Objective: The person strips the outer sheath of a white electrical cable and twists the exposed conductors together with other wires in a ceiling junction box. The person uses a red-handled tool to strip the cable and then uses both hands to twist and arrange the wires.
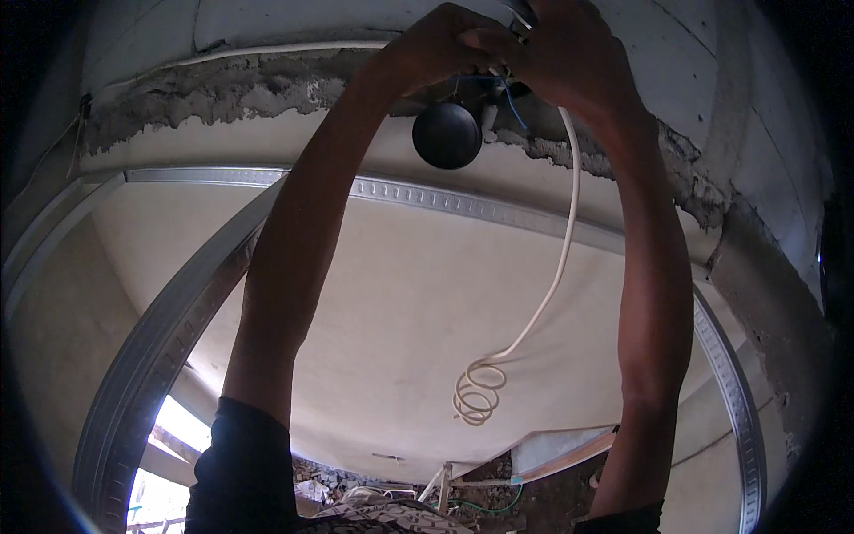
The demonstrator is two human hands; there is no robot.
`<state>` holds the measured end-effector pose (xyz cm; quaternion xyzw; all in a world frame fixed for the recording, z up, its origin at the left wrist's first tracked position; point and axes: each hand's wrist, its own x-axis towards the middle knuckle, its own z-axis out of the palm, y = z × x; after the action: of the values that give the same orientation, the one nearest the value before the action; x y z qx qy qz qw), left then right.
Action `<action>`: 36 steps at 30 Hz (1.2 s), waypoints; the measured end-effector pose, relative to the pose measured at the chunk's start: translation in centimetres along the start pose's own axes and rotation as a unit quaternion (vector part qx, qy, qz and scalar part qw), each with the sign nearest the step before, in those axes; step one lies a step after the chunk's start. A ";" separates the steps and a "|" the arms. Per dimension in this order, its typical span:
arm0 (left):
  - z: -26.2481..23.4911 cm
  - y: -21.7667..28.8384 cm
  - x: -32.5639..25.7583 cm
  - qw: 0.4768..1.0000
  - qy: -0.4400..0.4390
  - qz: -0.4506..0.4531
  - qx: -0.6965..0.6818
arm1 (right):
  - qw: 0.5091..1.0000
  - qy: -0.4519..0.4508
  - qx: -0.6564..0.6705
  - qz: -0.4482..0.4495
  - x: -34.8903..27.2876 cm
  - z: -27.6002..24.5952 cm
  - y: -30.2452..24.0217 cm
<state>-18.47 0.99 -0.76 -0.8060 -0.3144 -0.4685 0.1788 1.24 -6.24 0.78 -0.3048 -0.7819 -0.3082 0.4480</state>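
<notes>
The person works overhead at a rough hole in the wall, joining wires. The left hand point(436, 44) and the right hand point(565, 53) meet there, and the fingers of both are closed around the thin blue wires point(509, 98) and the end of the white cable point(569, 205); the exact grip is hard to see. The step seems to be the connection itself, and the next move asks for a steady pinch. A black round lamp holder point(447, 135) hangs just under the hands. The cable drops down and ends in a loose coil point(479, 392).
</notes>
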 end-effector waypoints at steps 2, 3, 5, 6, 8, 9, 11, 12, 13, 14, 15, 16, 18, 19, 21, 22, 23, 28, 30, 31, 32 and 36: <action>0.1 0.0 0.1 1.000 0.003 -0.003 0.000 | 1.000 -0.003 -0.006 -0.006 0.5 0.7 0.7; 0.1 -0.1 0.1 1.000 0.006 -0.004 0.001 | 1.000 -0.010 -0.009 0.001 0.5 0.6 0.5; 0.6 -0.2 -0.1 0.999 0.017 0.020 0.024 | 0.999 -0.025 -0.017 0.014 0.3 0.0 0.0; 0.7 0.1 -0.2 0.999 0.023 0.031 0.036 | 0.999 -0.016 -0.013 0.026 0.1 -0.3 -0.1; 0.9 0.5 -0.5 0.999 0.021 0.017 -0.019 | 0.999 0.000 -0.005 0.050 -0.8 -1.0 -0.4; 1.0 0.6 -0.6 0.999 0.020 0.010 -0.046 | 0.999 -0.006 -0.002 0.051 -1.1 -1.6 -0.6; 0.7 0.5 -0.9 0.999 0.022 0.030 -0.014 | 0.998 -0.017 0.008 0.059 -1.6 -2.1 -0.6; 0.6 0.9 -0.9 0.999 0.022 0.041 0.001 | 0.997 -0.021 0.014 0.067 -1.6 -2.2 -0.3; 0.8 1.3 -0.9 0.999 0.023 0.023 -0.001 | 0.996 -0.021 0.026 0.082 -1.3 -2.0 0.7; 1.1 1.7 -1.0 1.000 0.025 0.005 -0.003 | 0.994 -0.022 0.037 0.096 -1.1 -1.7 1.8; 1.2 2.2 -1.0 1.000 0.026 -0.012 -0.005 | 0.995 -0.021 0.024 0.091 -0.9 -1.3 2.8; 1.3 2.3 -1.0 1.000 0.025 -0.001 -0.018 | 0.996 -0.019 0.013 0.086 -0.8 -0.8 3.7; 1.3 2.2 -1.0 0.999 0.023 0.022 -0.042 | 0.996 -0.023 0.041 0.078 -0.8 -0.5 4.3; 1.4 2.2 -1.1 0.998 0.035 0.020 -0.054 | 0.994 -0.030 0.079 0.075 -0.9 -0.5 4.1; 1.7 2.3 -1.0 0.995 0.060 0.020 -0.080 | 0.993 -0.027 0.093 0.063 -1.0 -0.2 4.5; 1.6 2.6 -1.0 0.996 0.054 0.006 -0.073 | 0.996 -0.019 0.072 0.051 -0.9 0.6 5.0; 1.4 2.9 -1.0 0.997 0.048 -0.007 -0.066 | 0.998 -0.011 0.051 0.039 -0.8 1.5 5.6; 2.5 3.1 -1.2 0.994 0.068 -0.046 -0.070 | 0.976 0.158 0.008 -0.148 -3.1 1.5 7.2; 2.6 3.3 -1.3 0.995 0.076 -0.031 -0.059 | 0.988 0.106 0.107 -0.046 -4.2 1.0 6.7; 2.5 3.7 -1.2 0.995 0.062 -0.043 -0.069 | 0.987 0.090 0.136 -0.007 -4.6 1.4 7.2; 2.5 4.0 -1.2 0.994 0.049 -0.054 -0.078 | 0.983 0.073 0.165 0.033 -5.1 1.7 7.5; 3.0 2.9 -1.2 0.993 0.063 -0.027 -0.100 | 0.991 0.104 0.045 0.073 -6.9 3.6 6.5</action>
<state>-15.04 0.23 -3.23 -0.7801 -0.2753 -0.5521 0.1043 7.19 -0.86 -5.48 -0.3064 -0.7200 -0.2692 0.5614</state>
